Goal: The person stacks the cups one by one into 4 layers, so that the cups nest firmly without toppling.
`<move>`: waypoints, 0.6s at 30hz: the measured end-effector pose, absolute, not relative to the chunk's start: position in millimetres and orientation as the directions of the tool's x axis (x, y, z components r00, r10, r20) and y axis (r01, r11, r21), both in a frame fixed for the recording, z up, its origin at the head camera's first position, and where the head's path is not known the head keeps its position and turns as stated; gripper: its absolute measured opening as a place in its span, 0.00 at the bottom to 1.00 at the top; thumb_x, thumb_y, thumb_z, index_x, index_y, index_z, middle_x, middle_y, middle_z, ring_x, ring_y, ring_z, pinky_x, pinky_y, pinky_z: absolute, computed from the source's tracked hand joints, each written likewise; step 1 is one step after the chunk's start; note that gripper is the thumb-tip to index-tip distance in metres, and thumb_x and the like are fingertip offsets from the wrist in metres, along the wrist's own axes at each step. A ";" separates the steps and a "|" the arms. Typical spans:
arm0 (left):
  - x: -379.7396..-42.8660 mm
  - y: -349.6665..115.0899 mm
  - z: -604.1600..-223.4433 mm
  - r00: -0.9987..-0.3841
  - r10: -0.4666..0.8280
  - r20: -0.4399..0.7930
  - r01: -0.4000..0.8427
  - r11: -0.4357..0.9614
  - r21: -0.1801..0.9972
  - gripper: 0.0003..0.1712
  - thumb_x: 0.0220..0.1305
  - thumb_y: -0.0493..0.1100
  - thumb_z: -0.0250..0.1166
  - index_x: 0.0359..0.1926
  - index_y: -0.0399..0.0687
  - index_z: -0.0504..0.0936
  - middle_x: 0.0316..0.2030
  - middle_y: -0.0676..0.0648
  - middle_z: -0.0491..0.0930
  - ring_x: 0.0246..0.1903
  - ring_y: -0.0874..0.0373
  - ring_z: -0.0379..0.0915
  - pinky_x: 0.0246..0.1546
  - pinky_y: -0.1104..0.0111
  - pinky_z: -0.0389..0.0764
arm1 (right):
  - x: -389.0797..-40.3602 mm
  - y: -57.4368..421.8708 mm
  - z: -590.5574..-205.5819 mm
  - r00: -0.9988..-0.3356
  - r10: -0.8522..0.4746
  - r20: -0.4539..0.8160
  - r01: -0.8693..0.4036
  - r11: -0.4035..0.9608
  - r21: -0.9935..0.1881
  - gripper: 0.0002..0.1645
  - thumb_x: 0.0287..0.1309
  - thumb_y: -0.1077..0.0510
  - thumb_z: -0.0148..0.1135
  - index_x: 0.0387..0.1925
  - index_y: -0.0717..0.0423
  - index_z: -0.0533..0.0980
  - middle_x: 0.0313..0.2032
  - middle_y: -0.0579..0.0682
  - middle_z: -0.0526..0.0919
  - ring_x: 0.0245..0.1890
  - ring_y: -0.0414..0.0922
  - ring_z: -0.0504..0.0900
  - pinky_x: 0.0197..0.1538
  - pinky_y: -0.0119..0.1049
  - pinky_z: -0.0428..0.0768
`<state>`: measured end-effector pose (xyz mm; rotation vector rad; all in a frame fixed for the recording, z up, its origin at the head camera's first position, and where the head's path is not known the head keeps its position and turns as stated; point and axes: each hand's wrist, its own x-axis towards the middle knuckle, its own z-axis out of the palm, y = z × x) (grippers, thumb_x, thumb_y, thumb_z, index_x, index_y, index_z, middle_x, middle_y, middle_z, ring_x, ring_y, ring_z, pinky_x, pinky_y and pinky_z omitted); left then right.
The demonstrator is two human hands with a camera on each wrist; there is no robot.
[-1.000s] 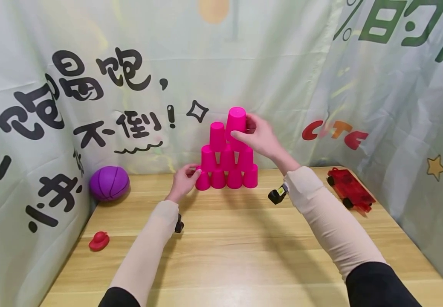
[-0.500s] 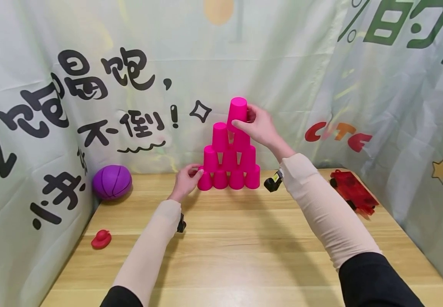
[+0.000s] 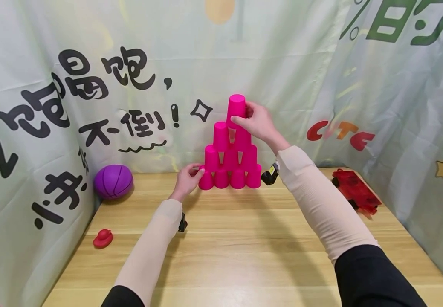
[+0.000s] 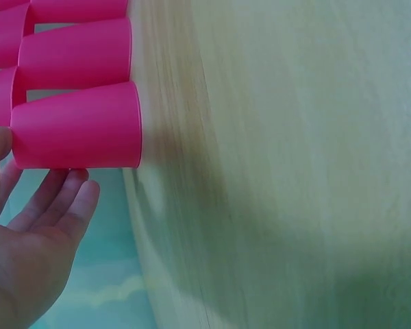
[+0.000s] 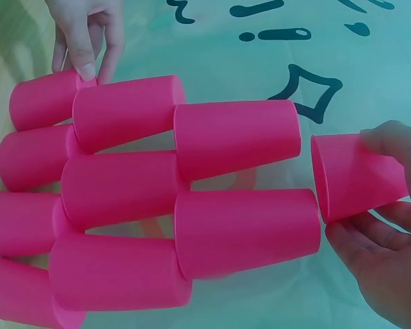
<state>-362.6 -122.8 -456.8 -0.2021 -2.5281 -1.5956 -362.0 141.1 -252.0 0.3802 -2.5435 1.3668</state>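
Upside-down pink cups stand in a stepped pyramid at the back of the table, with a middle row of three (image 3: 230, 158) and two cups (image 3: 221, 136) above it. My right hand (image 3: 259, 121) holds one more upside-down cup (image 3: 236, 111) over those two, thumb in front and fingers behind. In the right wrist view this held cup (image 5: 356, 175) sits slightly apart from the left cup beneath; contact with the right one is unclear. Low on the left, my left hand (image 3: 186, 181) lightly pinches the top of the end bottom cup (image 4: 79, 130), its other fingers beside the wall.
A purple ball (image 3: 114, 181) lies at the table's back left, with a red rubber duck (image 3: 103, 238) nearer me. Along the right edge stands a translucent red toy car (image 3: 355, 192). Printed cloth (image 3: 282, 64) hangs close behind the cups.
My right hand has lifted its cup from beside the third row's left cup to above both cups of that row. My left hand keeps its place at the bottom cup. The head view has shifted slightly.
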 end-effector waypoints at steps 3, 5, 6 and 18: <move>-362.5 -123.1 -456.3 -0.980 0.036 0.194 0.190 0.425 0.885 0.21 0.75 0.47 0.66 0.63 0.46 0.82 0.53 0.35 0.87 0.54 0.42 0.84 0.59 0.51 0.85 | -365.7 138.4 -251.7 -0.939 -0.120 0.323 -0.335 0.542 -0.770 0.25 0.66 0.46 0.69 0.60 0.52 0.78 0.50 0.54 0.85 0.48 0.49 0.83 0.54 0.44 0.83; -362.2 -122.4 -455.6 -0.981 0.040 0.191 0.190 0.420 0.887 0.21 0.75 0.47 0.66 0.63 0.45 0.83 0.53 0.35 0.87 0.53 0.41 0.84 0.59 0.51 0.85 | -367.4 137.1 -251.7 -0.936 -0.121 0.331 -0.341 0.548 -0.764 0.24 0.67 0.47 0.68 0.60 0.52 0.78 0.50 0.54 0.86 0.47 0.49 0.83 0.54 0.44 0.83; -362.1 -122.1 -455.2 -0.981 0.041 0.191 0.190 0.420 0.887 0.20 0.75 0.47 0.66 0.63 0.45 0.83 0.53 0.35 0.87 0.53 0.41 0.84 0.59 0.51 0.84 | -368.2 136.4 -251.6 -0.935 -0.120 0.333 -0.342 0.551 -0.761 0.24 0.67 0.47 0.68 0.59 0.53 0.78 0.50 0.54 0.86 0.47 0.49 0.83 0.54 0.44 0.83; -362.6 -121.6 -454.6 -0.983 0.034 0.183 0.180 0.431 0.885 0.21 0.75 0.48 0.66 0.63 0.46 0.82 0.54 0.36 0.87 0.54 0.42 0.84 0.60 0.51 0.84 | -371.3 131.8 -249.5 -0.945 -0.118 0.304 -0.316 0.567 -0.761 0.23 0.68 0.48 0.66 0.58 0.54 0.78 0.50 0.55 0.85 0.48 0.51 0.83 0.55 0.45 0.83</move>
